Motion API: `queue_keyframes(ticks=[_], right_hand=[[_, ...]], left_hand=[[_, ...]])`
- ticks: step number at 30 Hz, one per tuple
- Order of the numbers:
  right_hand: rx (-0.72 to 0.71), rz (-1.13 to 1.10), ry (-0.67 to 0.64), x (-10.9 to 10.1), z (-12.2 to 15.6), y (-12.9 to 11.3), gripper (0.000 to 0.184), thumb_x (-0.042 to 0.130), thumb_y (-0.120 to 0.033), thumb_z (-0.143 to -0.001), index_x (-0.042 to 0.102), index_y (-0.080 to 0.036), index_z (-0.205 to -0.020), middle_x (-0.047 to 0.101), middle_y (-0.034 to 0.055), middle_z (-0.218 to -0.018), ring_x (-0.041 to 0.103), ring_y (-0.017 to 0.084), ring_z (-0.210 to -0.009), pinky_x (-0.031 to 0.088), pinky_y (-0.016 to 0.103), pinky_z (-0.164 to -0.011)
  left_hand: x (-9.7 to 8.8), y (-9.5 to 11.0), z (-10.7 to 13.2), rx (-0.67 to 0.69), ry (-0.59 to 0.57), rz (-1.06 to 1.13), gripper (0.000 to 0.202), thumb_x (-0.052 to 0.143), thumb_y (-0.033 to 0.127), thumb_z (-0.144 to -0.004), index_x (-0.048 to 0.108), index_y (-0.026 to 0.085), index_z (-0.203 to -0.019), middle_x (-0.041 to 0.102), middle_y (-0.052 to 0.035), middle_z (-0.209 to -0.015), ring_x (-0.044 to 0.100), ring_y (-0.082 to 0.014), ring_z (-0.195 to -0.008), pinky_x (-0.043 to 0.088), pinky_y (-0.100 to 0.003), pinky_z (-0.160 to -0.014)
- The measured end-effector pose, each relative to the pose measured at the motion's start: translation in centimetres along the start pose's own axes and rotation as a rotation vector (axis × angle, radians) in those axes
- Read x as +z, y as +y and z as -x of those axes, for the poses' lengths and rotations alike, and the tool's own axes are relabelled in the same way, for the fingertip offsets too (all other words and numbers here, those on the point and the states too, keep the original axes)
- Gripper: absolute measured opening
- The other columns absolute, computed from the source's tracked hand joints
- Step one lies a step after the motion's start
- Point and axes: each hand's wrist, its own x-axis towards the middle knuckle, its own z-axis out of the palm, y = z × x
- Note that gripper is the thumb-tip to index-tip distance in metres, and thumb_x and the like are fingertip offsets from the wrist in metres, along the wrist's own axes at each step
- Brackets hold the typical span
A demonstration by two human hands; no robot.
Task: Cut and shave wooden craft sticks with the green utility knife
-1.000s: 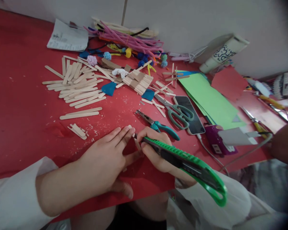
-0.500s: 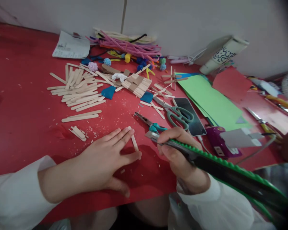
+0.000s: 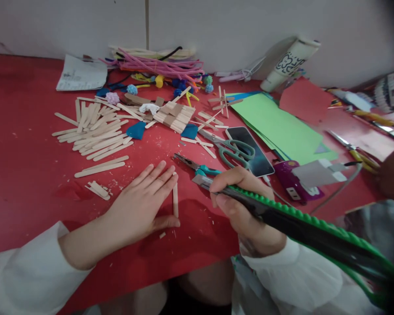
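Here, the left hand [image 3: 144,192] spreads its thumb from its fingers, touching both ends of a wooden stick [image 3: 175,200] on a red table [image 3: 19,188], while the right hand [image 3: 249,210] pinches a knife [image 3: 292,223] between thumb and fingers near pliers [image 3: 206,169].

single stick [image 3: 175,202] laid on desk [image 3: 26,197], left of cutter [image 3: 302,223] | pliers [image 3: 196,166] placed before scissors [image 3: 226,143] | scissors partly rested on phone [image 3: 262,162] | paper sheets [image 3: 282,127] spread behind-right of phone | stick pile [image 3: 100,139] set left of pliers | pipe-cleaner bundle [image 3: 160,65] set behind, by wall [image 3: 216,30]

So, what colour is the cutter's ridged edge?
Its ridged edge is green, clearest in the head view.
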Motion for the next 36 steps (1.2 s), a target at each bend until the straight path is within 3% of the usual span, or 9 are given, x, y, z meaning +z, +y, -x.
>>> queue_keyframes(ticks=[5,10,13,16,17,19,24,31,36], right_hand=[[-0.013,-0.013,-0.022,0.1,-0.2,0.1,0.009,0.049,-0.014,-0.074,0.054,-0.021,-0.077,0.054,-0.0034,-0.054,0.048,0.009,-0.042,0.041,0.022,-0.043],[-0.026,-0.021,-0.210,-0.1,-0.4,0.5,0.011,0.048,-0.012,-0.072,0.055,-0.021,-0.074,0.059,-0.0024,-0.062,0.050,0.008,-0.047,0.041,0.021,-0.046],[-0.093,-0.021,-0.330,0.1,-0.4,0.9,0.015,0.046,-0.010,-0.070,0.055,-0.021,-0.076,0.061,-0.0021,-0.065,0.052,0.008,-0.047,0.042,0.020,-0.046],[-0.090,0.004,-0.330,0.2,-0.3,1.1,0.017,0.046,-0.009,-0.069,0.054,-0.021,-0.077,0.062,-0.0023,-0.065,0.053,0.008,-0.047,0.043,0.020,-0.047],[-0.068,0.014,-0.314,0.3,-0.3,1.1,0.016,0.046,-0.009,-0.069,0.054,-0.021,-0.076,0.062,-0.0024,-0.065,0.053,0.008,-0.047,0.042,0.020,-0.046],[-0.025,0.032,-0.287,0.2,-0.3,1.0,0.016,0.046,-0.009,-0.070,0.054,-0.021,-0.076,0.061,-0.0029,-0.064,0.051,0.008,-0.046,0.041,0.020,-0.044],[-0.036,0.047,-0.346,0.2,0.1,1.1,0.014,0.048,-0.011,-0.073,0.053,-0.023,-0.080,0.058,-0.0047,-0.059,0.047,0.008,-0.043,0.038,0.021,-0.043],[-0.085,0.015,-0.414,1.0,0.1,1.3,0.021,0.045,-0.007,-0.068,0.051,-0.023,-0.080,0.062,-0.0046,-0.065,0.050,0.007,-0.046,0.039,0.020,-0.046],[-0.079,0.043,-0.366,0.8,-0.3,1.2,0.015,0.044,-0.011,-0.070,0.051,-0.023,-0.078,0.061,-0.0037,-0.063,0.052,0.008,-0.048,0.040,0.020,-0.046]], left_hand=[[-0.7,-0.1,-0.4,0.017,-0.088,0.086,0.063,0.042,0.057,-0.086,0.047,0.015,-0.132,0.040,-0.0079,-0.143,0.020,-0.0288,-0.139,0.024,-0.048,-0.110],[-1.8,-0.6,-0.2,0.090,-0.185,0.152,0.058,0.052,0.039,-0.085,0.039,0.017,-0.137,0.040,-0.0073,-0.143,0.021,-0.0295,-0.138,0.030,-0.048,-0.107],[-2.2,-0.9,0.0,0.094,-0.089,0.154,0.052,0.054,0.037,-0.085,0.045,0.015,-0.131,0.051,-0.0090,-0.135,0.038,-0.0276,-0.130,0.037,-0.043,-0.102],[-2.5,-0.2,0.5,0.131,0.064,0.162,0.024,0.050,0.034,-0.088,0.066,0.017,-0.091,0.068,-0.0057,-0.099,0.062,-0.0209,-0.095,0.049,-0.035,-0.082],[-2.5,0.2,0.8,0.164,0.101,0.136,0.026,0.047,0.033,-0.089,0.066,0.018,-0.080,0.068,-0.0040,-0.086,0.062,-0.0195,-0.083,0.050,-0.033,-0.073],[-2.3,1.4,1.4,0.215,0.158,0.042,0.026,0.047,0.028,-0.089,0.065,0.017,-0.074,0.066,-0.0043,-0.075,0.060,-0.0201,-0.072,0.049,-0.033,-0.063],[-1.6,3.6,2.9,0.273,0.139,-0.050,0.016,0.049,0.012,-0.084,0.064,0.015,-0.078,0.067,-0.0072,-0.080,0.059,-0.0185,-0.074,0.048,-0.031,-0.067],[-1.9,2.5,2.4,0.333,0.025,-0.013,0.016,0.048,0.009,-0.082,0.063,0.015,-0.086,0.066,-0.0056,-0.084,0.059,-0.0182,-0.074,0.049,-0.029,-0.062],[-2.1,2.3,1.8,0.192,0.135,-0.062,0.014,0.050,0.015,-0.084,0.064,0.015,-0.087,0.064,-0.0060,-0.083,0.057,-0.0186,-0.072,0.048,-0.031,-0.063]])
